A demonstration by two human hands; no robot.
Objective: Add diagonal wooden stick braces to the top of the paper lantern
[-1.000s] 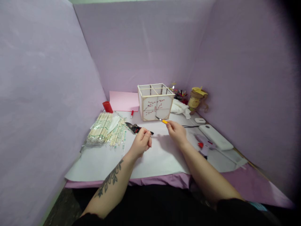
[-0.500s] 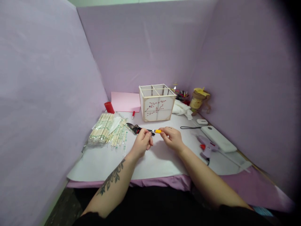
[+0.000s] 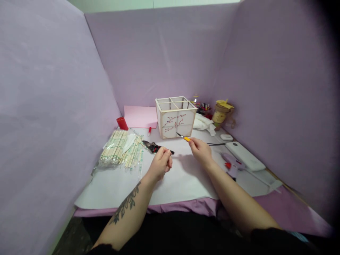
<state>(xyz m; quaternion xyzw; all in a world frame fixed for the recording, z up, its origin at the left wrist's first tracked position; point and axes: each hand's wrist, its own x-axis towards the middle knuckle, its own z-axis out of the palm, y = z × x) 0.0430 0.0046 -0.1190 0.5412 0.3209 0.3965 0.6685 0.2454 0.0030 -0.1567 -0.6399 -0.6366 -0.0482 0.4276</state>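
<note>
Head: no legible writing on box (image 3: 175, 118)

Table (image 3: 297, 212) draped in purple cloth with a white paper sheet (image 3: 119, 184) on top, holding bundled chopsticks (image 3: 119, 150), black snips (image 3: 152, 146), a paper-and-stick lantern box (image 3: 176, 117), glue gun (image 3: 231, 163) and white slab (image 3: 245, 156).

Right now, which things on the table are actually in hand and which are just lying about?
In hand:
- right hand holds the yellow-handled craft knife, blade toward the paper-panelled box
- left hand, curled shut; what it pinches is too small to tell

Lying about:
- snips
- chopstick packs
- red cup
- pink sheet
- glue gun
- white cloth
</note>
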